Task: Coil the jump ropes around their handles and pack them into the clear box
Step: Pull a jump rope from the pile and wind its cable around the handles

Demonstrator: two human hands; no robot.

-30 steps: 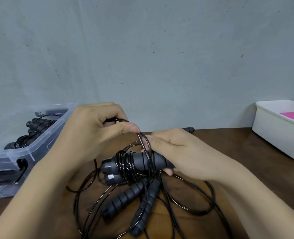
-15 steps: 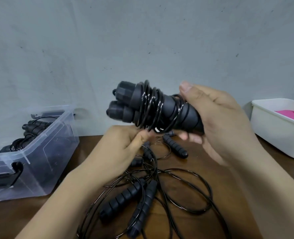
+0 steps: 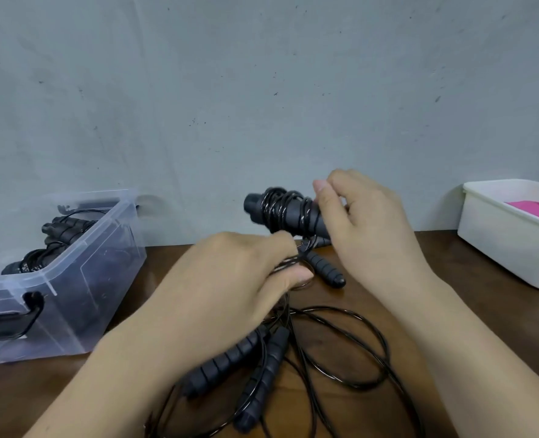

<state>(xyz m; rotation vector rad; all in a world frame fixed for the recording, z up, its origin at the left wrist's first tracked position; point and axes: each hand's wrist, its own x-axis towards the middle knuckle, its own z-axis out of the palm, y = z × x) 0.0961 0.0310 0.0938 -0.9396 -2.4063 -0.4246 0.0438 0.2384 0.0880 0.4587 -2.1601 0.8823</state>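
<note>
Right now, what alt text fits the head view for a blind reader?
The right hand holds paired black jump-rope handles wrapped in thin black cord above a brown wooden table; the left hand pinches the loose cord. A clear plastic box at left holds coiled ropes.

Two hands: left hand [image 3: 230, 289], right hand [image 3: 369, 222]. One clear box [image 3: 104, 279], at least two coiled ropes [image 3: 69, 227] inside, exact count unclear. One held coiled rope [image 3: 281, 210]. Three loose handles [image 3: 224, 361] on the table [image 3: 451, 279]: two near, one far. One white tub [image 3: 499, 248]. One pink item [image 3: 533, 208] in it.
</note>
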